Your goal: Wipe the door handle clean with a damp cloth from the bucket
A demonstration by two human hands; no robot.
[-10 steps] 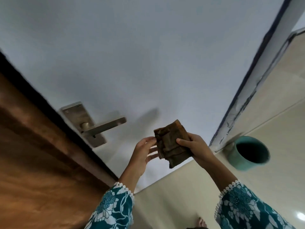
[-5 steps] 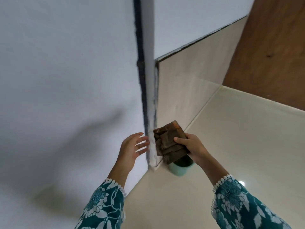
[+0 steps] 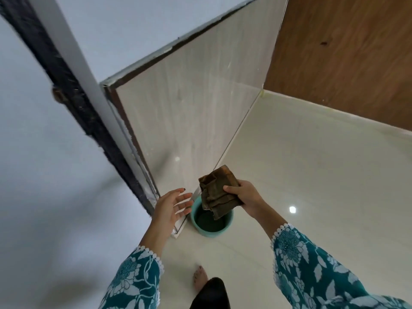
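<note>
Glossy cream floor tiles [image 3: 312,175] — light glare, pale wall [image 3: 33,175], perhaps wood-panelled wall [image 3: 345,52]

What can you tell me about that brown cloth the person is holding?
The folded brown cloth looks like thick, dark fabric, bunched into several layers with a lighter rust-toned top edge. The right hand grips its side, thumb across the front. It hangs above the round teal bucket on the pale floor, its lowest corner drooping toward the opening. The open left hand is beside it, not touching.
</note>
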